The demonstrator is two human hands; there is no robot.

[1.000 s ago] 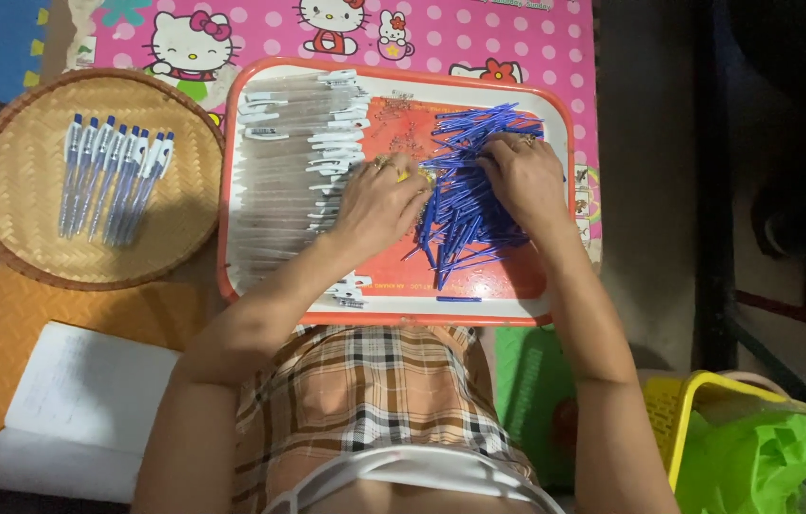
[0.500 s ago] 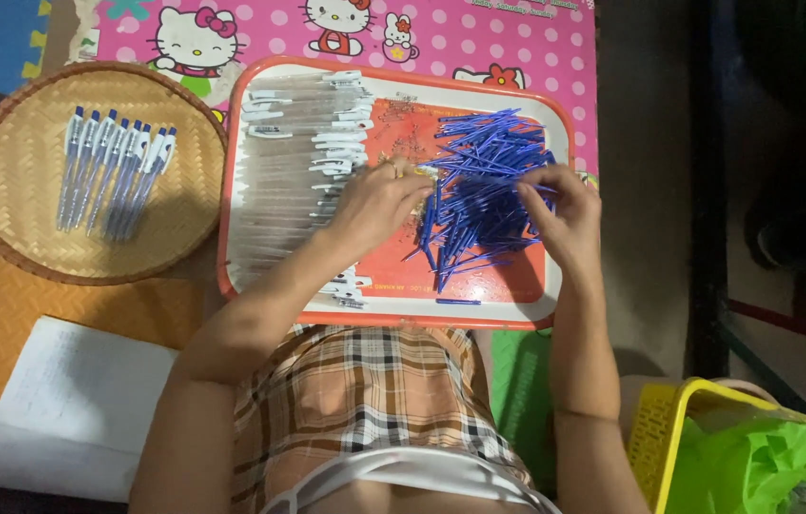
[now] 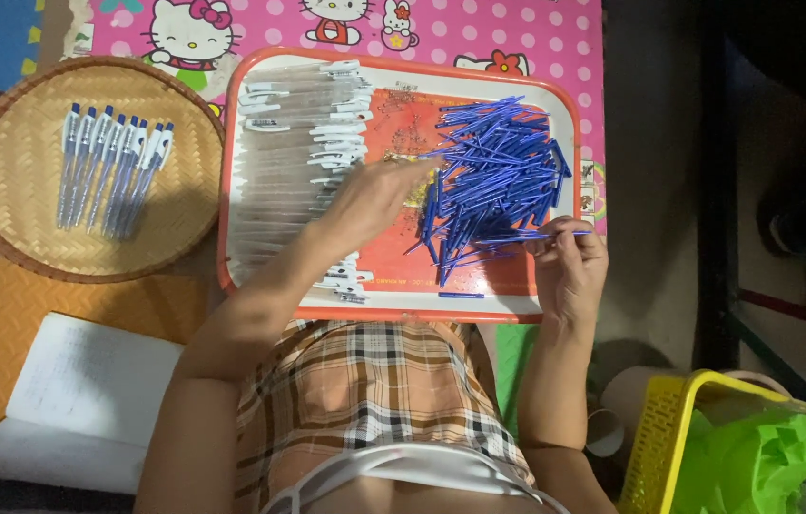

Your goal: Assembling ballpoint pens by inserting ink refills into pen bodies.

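An orange-rimmed tray [image 3: 441,309] rests over my lap. Its left half holds several clear pen barrels with white clips [image 3: 298,152]; its right half holds a heap of blue pen refills [image 3: 498,176]. My left hand [image 3: 370,195] hovers over the tray's middle, between the barrels and the heap, fingers spread and blurred, nothing visible in it. My right hand [image 3: 570,266] is at the tray's right front corner and pinches a blue refill [image 3: 555,234] that lies level above the fingers.
A round woven basket [image 3: 13,219] at the left holds several finished blue-and-white pens [image 3: 113,167]. An open notebook [image 3: 79,400] lies at lower left. A yellow plastic basket [image 3: 660,428] with green bags stands at lower right. Pink cartoon mat [image 3: 517,33] behind.
My right hand has drawn back from the blue heap to the tray's right front corner with a refill. My left hand has lifted and shifted slightly towards the clear barrels.
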